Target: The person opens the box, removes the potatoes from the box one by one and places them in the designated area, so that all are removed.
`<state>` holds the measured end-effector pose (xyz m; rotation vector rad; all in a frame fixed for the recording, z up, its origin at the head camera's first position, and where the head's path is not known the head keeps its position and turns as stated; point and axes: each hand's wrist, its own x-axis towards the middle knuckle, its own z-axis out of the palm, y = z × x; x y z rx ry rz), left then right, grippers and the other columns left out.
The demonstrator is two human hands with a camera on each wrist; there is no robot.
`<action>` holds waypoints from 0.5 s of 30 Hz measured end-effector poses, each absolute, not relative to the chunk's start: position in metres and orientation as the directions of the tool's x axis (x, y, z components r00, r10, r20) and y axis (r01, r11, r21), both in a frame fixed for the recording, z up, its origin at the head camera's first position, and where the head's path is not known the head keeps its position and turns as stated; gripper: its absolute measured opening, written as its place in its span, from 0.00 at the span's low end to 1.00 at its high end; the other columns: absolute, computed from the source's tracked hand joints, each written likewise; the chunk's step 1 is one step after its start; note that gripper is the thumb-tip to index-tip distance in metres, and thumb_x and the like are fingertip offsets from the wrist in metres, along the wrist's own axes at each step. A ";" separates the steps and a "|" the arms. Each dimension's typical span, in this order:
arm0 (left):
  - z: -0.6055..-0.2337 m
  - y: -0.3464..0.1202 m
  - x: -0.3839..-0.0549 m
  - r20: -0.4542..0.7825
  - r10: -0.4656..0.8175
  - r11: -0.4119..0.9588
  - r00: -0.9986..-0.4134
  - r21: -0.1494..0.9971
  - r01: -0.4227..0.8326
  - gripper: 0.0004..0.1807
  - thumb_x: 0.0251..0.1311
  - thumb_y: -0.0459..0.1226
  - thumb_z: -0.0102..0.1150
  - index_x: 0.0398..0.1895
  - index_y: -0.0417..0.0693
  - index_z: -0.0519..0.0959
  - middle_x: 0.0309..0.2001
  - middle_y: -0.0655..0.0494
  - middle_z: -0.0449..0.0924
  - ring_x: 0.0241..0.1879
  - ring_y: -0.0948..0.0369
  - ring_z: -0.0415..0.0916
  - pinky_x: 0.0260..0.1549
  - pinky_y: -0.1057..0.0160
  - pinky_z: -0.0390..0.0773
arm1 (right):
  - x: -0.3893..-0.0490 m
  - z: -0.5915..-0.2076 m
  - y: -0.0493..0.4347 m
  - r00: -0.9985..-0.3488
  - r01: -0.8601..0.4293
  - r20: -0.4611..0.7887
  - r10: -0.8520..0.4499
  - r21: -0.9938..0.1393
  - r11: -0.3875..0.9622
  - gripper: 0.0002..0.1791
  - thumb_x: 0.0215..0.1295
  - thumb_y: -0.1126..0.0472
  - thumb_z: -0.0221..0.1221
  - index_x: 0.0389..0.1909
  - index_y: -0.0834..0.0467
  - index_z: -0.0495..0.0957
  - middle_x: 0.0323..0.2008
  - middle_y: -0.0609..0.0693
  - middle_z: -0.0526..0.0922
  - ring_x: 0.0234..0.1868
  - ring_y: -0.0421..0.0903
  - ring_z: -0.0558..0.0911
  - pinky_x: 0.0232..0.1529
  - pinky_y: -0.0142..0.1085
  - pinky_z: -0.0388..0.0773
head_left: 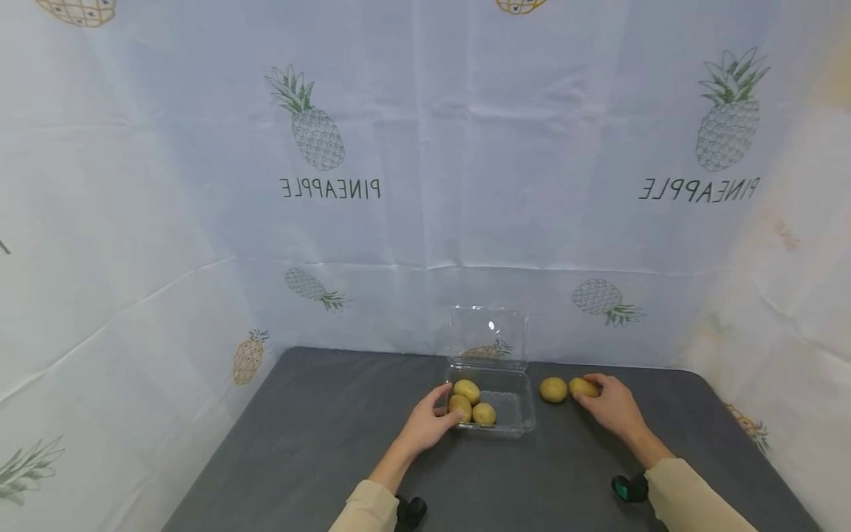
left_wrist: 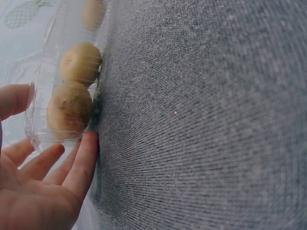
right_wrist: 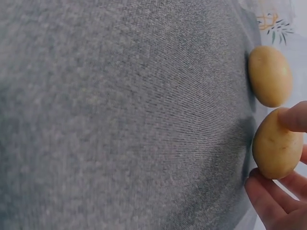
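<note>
A clear plastic clamshell box stands on the table with its lid raised at the back. Three yellow potatoes lie in its left part: one at the back, one at the front left and one beside it. My left hand grips the box at its left end, thumb at the front and fingers round the corner. To the right of the box, my right hand pinches a potato between thumb and fingers, low at the tabletop. Another potato sits just left of it.
A dark grey cloth-covered table spreads under everything. Behind it and at both sides hangs a pale curtain printed with pineapples. Dark straps or devices show near both wrists, by the beige sleeves.
</note>
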<state>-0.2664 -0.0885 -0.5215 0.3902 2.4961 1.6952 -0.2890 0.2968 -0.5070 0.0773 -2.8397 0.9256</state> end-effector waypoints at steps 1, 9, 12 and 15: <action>-0.521 -0.088 -0.266 0.061 0.266 0.346 -0.962 0.925 0.155 0.36 0.68 0.44 0.66 0.75 0.42 0.66 0.72 0.36 0.65 0.61 0.39 0.75 0.51 0.44 0.81 | -0.290 -0.507 0.297 -0.987 -0.094 0.162 0.001 -0.578 0.811 0.30 0.67 0.54 0.65 0.60 0.74 0.74 0.51 0.71 0.77 0.47 0.63 0.79 0.43 0.56 0.77; -0.522 -0.087 -0.264 0.068 0.263 0.351 -0.962 0.922 0.162 0.36 0.68 0.45 0.66 0.75 0.42 0.66 0.71 0.35 0.66 0.61 0.37 0.75 0.53 0.41 0.79 | -0.289 -0.507 0.296 -0.983 -0.119 0.182 -0.022 -0.541 0.832 0.29 0.67 0.55 0.65 0.59 0.74 0.75 0.51 0.72 0.77 0.47 0.64 0.79 0.43 0.57 0.76; -0.522 -0.087 -0.265 0.079 0.265 0.349 -0.961 0.921 0.172 0.37 0.68 0.45 0.66 0.75 0.42 0.65 0.70 0.34 0.66 0.61 0.36 0.75 0.54 0.41 0.78 | -0.288 -0.505 0.296 -0.981 -0.138 0.191 -0.041 -0.527 0.839 0.29 0.67 0.55 0.66 0.58 0.74 0.76 0.50 0.70 0.78 0.47 0.63 0.79 0.44 0.57 0.77; -0.522 -0.089 -0.265 0.078 0.267 0.344 -0.961 0.923 0.171 0.38 0.68 0.47 0.66 0.76 0.42 0.65 0.71 0.34 0.65 0.61 0.36 0.74 0.55 0.41 0.78 | -0.288 -0.501 0.296 -0.979 -0.158 0.193 -0.066 -0.512 0.844 0.27 0.66 0.57 0.66 0.57 0.74 0.76 0.50 0.70 0.77 0.47 0.64 0.79 0.44 0.58 0.77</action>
